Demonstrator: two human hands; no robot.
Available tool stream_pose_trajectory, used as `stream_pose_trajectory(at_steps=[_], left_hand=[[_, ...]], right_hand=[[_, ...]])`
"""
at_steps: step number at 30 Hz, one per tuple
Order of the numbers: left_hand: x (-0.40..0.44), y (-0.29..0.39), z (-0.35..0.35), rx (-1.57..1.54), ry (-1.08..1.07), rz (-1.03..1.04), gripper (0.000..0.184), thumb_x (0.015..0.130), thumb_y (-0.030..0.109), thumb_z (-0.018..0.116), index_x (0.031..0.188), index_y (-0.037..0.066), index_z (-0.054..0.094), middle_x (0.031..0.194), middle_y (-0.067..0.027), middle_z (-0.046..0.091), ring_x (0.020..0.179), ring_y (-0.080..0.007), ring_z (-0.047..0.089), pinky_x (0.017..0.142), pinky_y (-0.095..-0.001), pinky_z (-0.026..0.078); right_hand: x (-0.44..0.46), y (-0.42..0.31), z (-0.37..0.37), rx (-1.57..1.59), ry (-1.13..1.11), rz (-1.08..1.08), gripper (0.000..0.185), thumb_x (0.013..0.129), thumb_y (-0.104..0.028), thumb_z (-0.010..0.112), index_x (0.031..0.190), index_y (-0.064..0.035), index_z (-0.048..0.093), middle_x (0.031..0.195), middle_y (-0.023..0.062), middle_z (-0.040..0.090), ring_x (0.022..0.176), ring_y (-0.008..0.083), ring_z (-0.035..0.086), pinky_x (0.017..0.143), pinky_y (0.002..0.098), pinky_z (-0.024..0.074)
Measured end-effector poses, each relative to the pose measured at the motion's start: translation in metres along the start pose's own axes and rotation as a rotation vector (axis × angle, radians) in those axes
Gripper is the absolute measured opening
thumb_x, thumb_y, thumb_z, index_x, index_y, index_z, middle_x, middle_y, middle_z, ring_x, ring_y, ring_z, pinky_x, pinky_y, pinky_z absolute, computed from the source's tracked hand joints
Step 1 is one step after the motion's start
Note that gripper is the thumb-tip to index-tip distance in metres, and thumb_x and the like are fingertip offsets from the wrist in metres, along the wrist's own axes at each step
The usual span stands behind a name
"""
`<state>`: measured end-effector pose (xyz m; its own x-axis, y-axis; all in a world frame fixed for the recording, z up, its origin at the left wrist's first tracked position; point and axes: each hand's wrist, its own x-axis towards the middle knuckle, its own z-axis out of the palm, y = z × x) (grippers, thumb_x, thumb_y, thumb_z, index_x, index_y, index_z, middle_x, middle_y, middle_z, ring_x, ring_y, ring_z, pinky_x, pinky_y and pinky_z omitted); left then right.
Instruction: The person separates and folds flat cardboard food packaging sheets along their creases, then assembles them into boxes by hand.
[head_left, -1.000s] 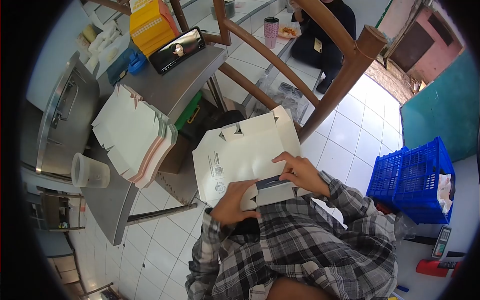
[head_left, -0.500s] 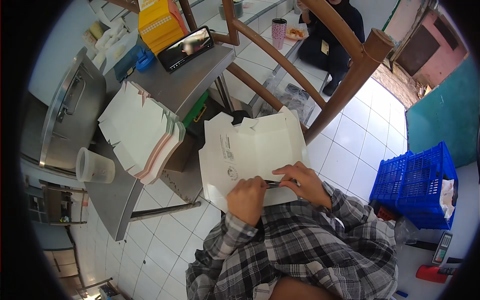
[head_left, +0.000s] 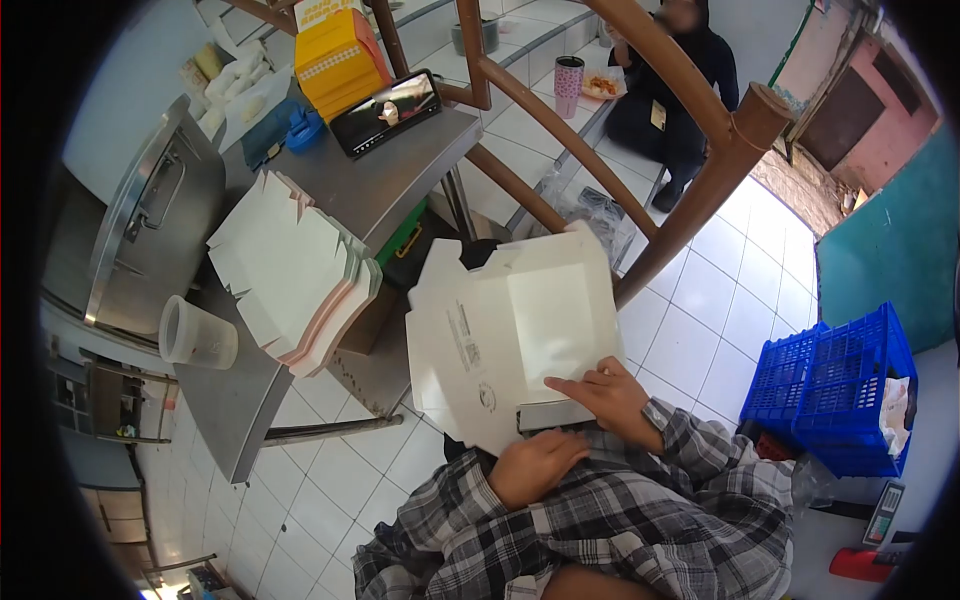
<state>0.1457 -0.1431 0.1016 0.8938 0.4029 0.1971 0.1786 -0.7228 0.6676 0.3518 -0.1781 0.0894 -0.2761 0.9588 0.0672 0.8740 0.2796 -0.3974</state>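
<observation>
A white cardboard food box [head_left: 560, 310], partly folded, rests on my lap. Its far and right walls stand up, and the lid part with printed text and a round logo spreads out to the left. My right hand [head_left: 612, 405] holds the near right corner, one finger reaching over the near wall into the box. Just in front of that near edge lies my left hand [head_left: 540, 468], fingers loosely stretched to the right; its fingertips are slightly blurred, and whether they touch the box I cannot tell.
Left, a metal table [head_left: 400, 180] bears a stack of unfolded white boxes [head_left: 285, 265], a plastic tub [head_left: 200, 335], a phone [head_left: 388, 112] and yellow boxes [head_left: 335, 60]. A brown chair frame [head_left: 700, 185] stands ahead. Blue crates [head_left: 830, 385] stand right; a person [head_left: 680, 100] sits beyond.
My left hand has come off the near wall and moved down toward me. The right hand stays at the corner, slightly lower. The near wall now shows between them, and the box has tilted slightly.
</observation>
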Motion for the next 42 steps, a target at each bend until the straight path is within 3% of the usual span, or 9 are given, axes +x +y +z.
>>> stream_pose_trajectory(at_steps=[1, 7, 14, 20, 24, 28, 29, 36, 42], left_hand=[[0.0, -0.002, 0.004, 0.001, 0.036, 0.047, 0.026, 0.085, 0.017, 0.068, 0.107, 0.003, 0.066, 0.103, -0.009, 0.068, 0.092, -0.0236, 0.067, 0.078, -0.033, 0.056], [0.004, -0.031, 0.032, 0.562, 0.213, -0.074, 0.038, 0.088, 0.015, 0.06, 0.124, 0.003, 0.057, 0.119, -0.0147, 0.063, 0.105, -0.0278, 0.064, 0.084, -0.0344, 0.056], [-0.005, -0.043, 0.039, 0.303, 0.151, -0.134, 0.026, 0.086, 0.011, 0.065, 0.111, 0.003, 0.066, 0.108, -0.0088, 0.069, 0.101, -0.022, 0.067, 0.077, -0.0324, 0.057], [0.015, -0.06, 0.004, -0.336, 0.113, -0.342, 0.013, 0.082, 0.014, 0.073, 0.092, 0.006, 0.074, 0.087, -0.0075, 0.073, 0.077, -0.0181, 0.07, 0.069, -0.0262, 0.055], [0.027, -0.072, 0.006, -0.467, 0.089, -0.508, 0.018, 0.081, 0.022, 0.077, 0.089, 0.006, 0.075, 0.084, -0.007, 0.073, 0.072, -0.016, 0.067, 0.069, -0.027, 0.052], [0.031, -0.077, 0.019, -0.531, 0.205, -0.579, 0.022, 0.081, 0.025, 0.078, 0.088, 0.004, 0.074, 0.083, -0.0085, 0.072, 0.073, -0.0147, 0.066, 0.068, -0.0253, 0.049], [0.031, -0.077, 0.022, -0.565, 0.226, -0.61, 0.023, 0.081, 0.025, 0.078, 0.088, 0.004, 0.074, 0.083, -0.009, 0.071, 0.074, -0.0145, 0.065, 0.068, -0.025, 0.049], [0.033, -0.073, 0.04, -0.474, 0.322, -0.529, 0.02, 0.086, 0.021, 0.072, 0.091, 0.001, 0.072, 0.082, -0.0109, 0.068, 0.073, -0.0172, 0.063, 0.068, -0.027, 0.047], [0.031, -0.08, 0.049, -0.513, 0.364, -0.459, 0.017, 0.092, 0.015, 0.064, 0.097, 0.0, 0.07, 0.08, -0.0102, 0.064, 0.07, -0.0168, 0.057, 0.066, -0.0275, 0.044]], right_hand=[[0.004, -0.005, -0.008, -0.025, 0.122, -0.039, 0.064, 0.072, 0.009, 0.058, 0.131, -0.0152, 0.057, 0.073, 0.0012, 0.059, 0.065, 0.0178, 0.049, 0.072, 0.0282, 0.0367], [0.039, 0.019, -0.012, 0.021, 0.161, -0.096, 0.059, 0.077, 0.005, 0.057, 0.132, -0.0146, 0.053, 0.074, 0.0025, 0.061, 0.075, 0.0187, 0.057, 0.079, 0.0276, 0.0395], [0.043, 0.04, -0.007, 0.221, -0.097, -0.058, 0.054, 0.079, 0.0, 0.067, 0.129, -0.017, 0.055, 0.12, 0.0067, 0.064, 0.111, 0.0286, 0.056, 0.104, 0.0331, 0.0377], [0.009, 0.023, -0.057, 0.436, 0.261, -0.041, 0.074, 0.074, -0.016, 0.08, 0.138, -0.0109, 0.043, 0.149, 0.0173, 0.034, 0.137, 0.0332, 0.034, 0.112, 0.0466, 0.0309], [-0.032, 0.033, -0.059, 0.74, -0.112, 0.198, 0.098, 0.06, -0.03, 0.089, 0.142, -0.0125, 0.039, 0.151, 0.0142, 0.029, 0.136, 0.035, 0.034, 0.112, 0.0434, 0.0288], [-0.044, 0.054, -0.037, 0.601, 0.009, 0.133, 0.062, 0.075, -0.011, 0.081, 0.129, -0.007, 0.051, 0.114, 0.0088, 0.065, 0.111, 0.0247, 0.061, 0.097, 0.0374, 0.0473], [-0.046, 0.053, -0.036, 0.781, 0.102, 0.261, 0.048, 0.079, -0.004, 0.075, 0.123, -0.0051, 0.055, 0.089, 0.005, 0.07, 0.088, 0.0194, 0.069, 0.085, 0.0316, 0.053], [-0.023, 0.025, -0.018, 0.76, 0.317, 0.393, 0.047, 0.081, 0.0, 0.072, 0.124, -0.0083, 0.054, 0.081, 0.0039, 0.067, 0.068, 0.0099, 0.063, 0.063, 0.0239, 0.0502], [-0.006, 0.01, 0.004, 0.525, 0.309, 0.205, 0.038, 0.083, -0.004, 0.068, 0.119, -0.0105, 0.061, 0.093, 0.0085, 0.065, 0.07, 0.0205, 0.064, 0.063, 0.0322, 0.0526]])
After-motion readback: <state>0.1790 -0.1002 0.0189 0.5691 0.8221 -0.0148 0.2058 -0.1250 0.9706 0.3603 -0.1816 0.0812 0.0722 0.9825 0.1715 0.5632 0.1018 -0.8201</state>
